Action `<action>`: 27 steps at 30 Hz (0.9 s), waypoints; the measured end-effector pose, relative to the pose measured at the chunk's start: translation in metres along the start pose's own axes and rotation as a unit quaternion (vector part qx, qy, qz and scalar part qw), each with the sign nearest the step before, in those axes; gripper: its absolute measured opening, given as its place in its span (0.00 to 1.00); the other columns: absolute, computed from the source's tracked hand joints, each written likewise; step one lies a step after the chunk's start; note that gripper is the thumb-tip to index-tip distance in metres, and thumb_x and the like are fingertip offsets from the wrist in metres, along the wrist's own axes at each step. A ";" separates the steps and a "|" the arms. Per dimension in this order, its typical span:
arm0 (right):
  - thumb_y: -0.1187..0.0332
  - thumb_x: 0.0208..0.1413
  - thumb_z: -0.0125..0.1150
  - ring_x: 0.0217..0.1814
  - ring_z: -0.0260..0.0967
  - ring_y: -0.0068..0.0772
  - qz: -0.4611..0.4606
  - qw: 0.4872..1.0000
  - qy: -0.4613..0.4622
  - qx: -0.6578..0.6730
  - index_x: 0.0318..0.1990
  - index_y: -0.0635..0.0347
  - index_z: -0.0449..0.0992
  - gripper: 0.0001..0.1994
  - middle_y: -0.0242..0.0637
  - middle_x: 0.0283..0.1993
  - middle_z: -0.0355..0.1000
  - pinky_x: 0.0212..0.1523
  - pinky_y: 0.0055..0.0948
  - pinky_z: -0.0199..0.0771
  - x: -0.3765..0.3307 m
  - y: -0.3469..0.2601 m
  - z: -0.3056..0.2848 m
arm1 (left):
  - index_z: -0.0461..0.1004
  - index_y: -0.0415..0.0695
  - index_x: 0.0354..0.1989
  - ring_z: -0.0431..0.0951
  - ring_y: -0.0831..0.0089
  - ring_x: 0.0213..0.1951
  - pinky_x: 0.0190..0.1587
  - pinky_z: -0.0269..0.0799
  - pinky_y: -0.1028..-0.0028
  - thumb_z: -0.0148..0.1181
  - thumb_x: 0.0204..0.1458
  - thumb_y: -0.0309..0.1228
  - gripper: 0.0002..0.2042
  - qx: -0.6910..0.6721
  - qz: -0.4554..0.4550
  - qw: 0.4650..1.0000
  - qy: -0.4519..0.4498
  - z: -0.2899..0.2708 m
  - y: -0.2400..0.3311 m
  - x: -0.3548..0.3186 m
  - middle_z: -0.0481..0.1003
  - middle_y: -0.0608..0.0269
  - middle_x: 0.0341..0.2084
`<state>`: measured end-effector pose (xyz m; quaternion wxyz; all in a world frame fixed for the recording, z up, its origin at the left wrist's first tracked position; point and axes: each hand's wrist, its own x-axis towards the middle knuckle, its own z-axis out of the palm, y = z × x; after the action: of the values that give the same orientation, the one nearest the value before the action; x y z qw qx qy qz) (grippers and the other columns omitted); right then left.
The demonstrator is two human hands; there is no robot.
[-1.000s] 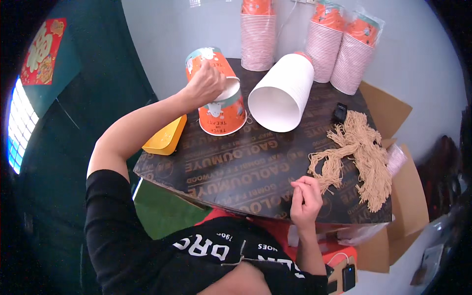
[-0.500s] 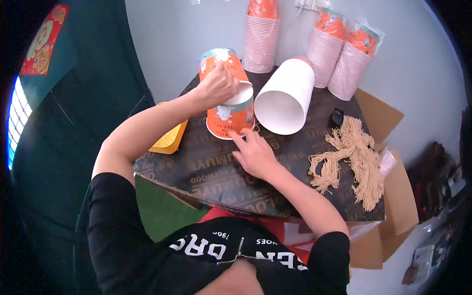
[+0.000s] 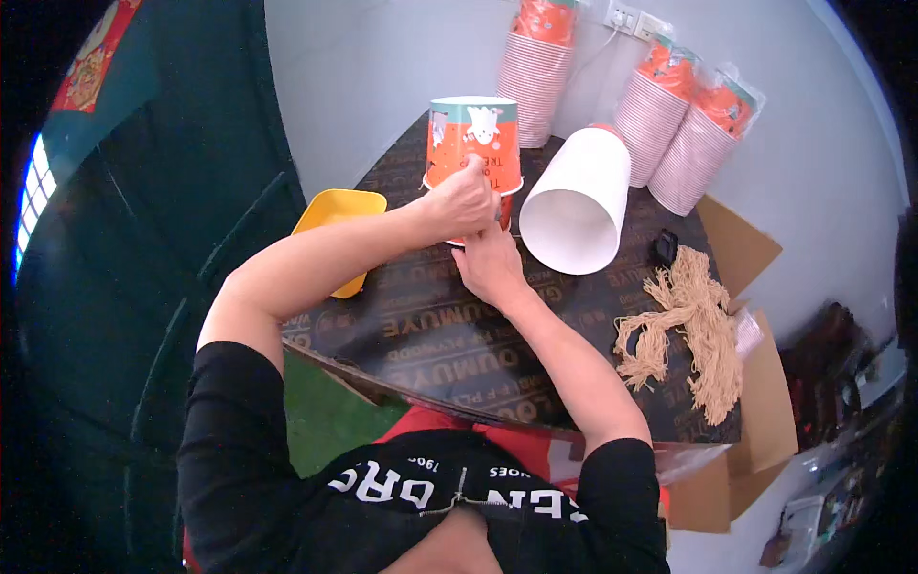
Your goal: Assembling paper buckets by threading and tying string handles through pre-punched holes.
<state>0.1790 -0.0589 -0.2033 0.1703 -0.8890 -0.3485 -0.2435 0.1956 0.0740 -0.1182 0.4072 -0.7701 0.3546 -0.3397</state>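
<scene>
The right hand (image 3: pixel 490 260) has come from the string bundle (image 3: pixel 690 330) to the orange paper bucket (image 3: pixel 475 145), where the left hand's (image 3: pixel 464 199) fingers grasp its rim, while whether the right fingers grip cannot be told.

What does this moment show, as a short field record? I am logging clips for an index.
Left hand: left hand grips the orange printed paper bucket
Right hand: right hand at the bucket's lower edge
Surface: dark printed board
Beside: white paper bucket on its side, tan string bundle, yellow plastic tray
Behind: wrapped stacks of cups
</scene>
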 end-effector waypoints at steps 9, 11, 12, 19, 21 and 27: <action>0.68 0.52 0.64 0.55 0.68 0.55 -0.050 0.997 -0.004 0.066 0.44 0.67 0.77 0.14 0.53 0.53 0.68 0.54 0.46 0.71 -0.028 0.009 -0.024 | 0.73 0.46 0.22 0.80 0.63 0.27 0.31 0.66 0.63 0.59 0.45 0.34 0.06 -0.293 -0.020 0.955 0.053 0.003 -0.017 -0.045 0.77 0.60 0.18; 0.70 0.52 0.64 0.57 0.68 0.54 -0.058 0.995 -0.011 0.085 0.44 0.68 0.77 0.14 0.53 0.53 0.69 0.57 0.45 0.70 -0.037 0.009 -0.036 | 0.72 0.45 0.23 0.80 0.61 0.28 0.32 0.68 0.61 0.59 0.44 0.32 0.05 -0.327 -0.090 0.937 0.080 -0.002 -0.038 -0.066 0.76 0.59 0.20; 0.71 0.52 0.63 0.57 0.68 0.54 -0.063 0.994 -0.005 0.094 0.44 0.69 0.76 0.13 0.53 0.53 0.69 0.58 0.45 0.70 -0.043 0.010 -0.042 | 0.71 0.44 0.23 0.78 0.58 0.28 0.34 0.69 0.60 0.58 0.46 0.31 0.05 -0.355 -0.129 0.922 0.083 -0.004 -0.048 -0.078 0.75 0.57 0.21; 0.76 0.52 0.62 0.44 0.72 0.49 0.021 0.985 0.034 0.170 0.39 0.65 0.75 0.08 0.45 0.41 0.72 0.45 0.41 0.74 -0.074 0.021 -0.080 | 0.69 0.40 0.23 0.75 0.52 0.29 0.33 0.71 0.57 0.61 0.49 0.28 0.08 -0.446 -0.200 0.872 0.026 -0.016 -0.046 -0.108 0.71 0.52 0.22; 0.76 0.52 0.61 0.38 0.72 0.49 0.074 0.983 0.072 0.155 0.37 0.64 0.73 0.06 0.45 0.36 0.71 0.40 0.42 0.73 -0.079 0.024 -0.090 | 0.70 0.39 0.25 0.75 0.52 0.29 0.31 0.72 0.58 0.62 0.51 0.28 0.08 -0.496 -0.223 0.839 0.022 -0.030 -0.041 -0.093 0.72 0.52 0.23; 0.79 0.54 0.61 0.31 0.68 0.43 0.177 0.955 0.223 0.086 0.39 0.65 0.67 0.09 0.44 0.35 0.65 0.32 0.37 0.69 -0.088 0.072 -0.102 | 0.72 0.37 0.35 0.80 0.52 0.36 0.39 0.75 0.62 0.59 0.54 0.25 0.05 -0.649 -0.356 0.671 -0.039 -0.032 0.006 -0.020 0.77 0.47 0.31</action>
<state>0.1410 -0.2049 -0.1773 0.3595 -0.8417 -0.1585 -0.3703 0.1578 0.0756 -0.1137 -0.3337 -0.9207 0.1682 -0.1130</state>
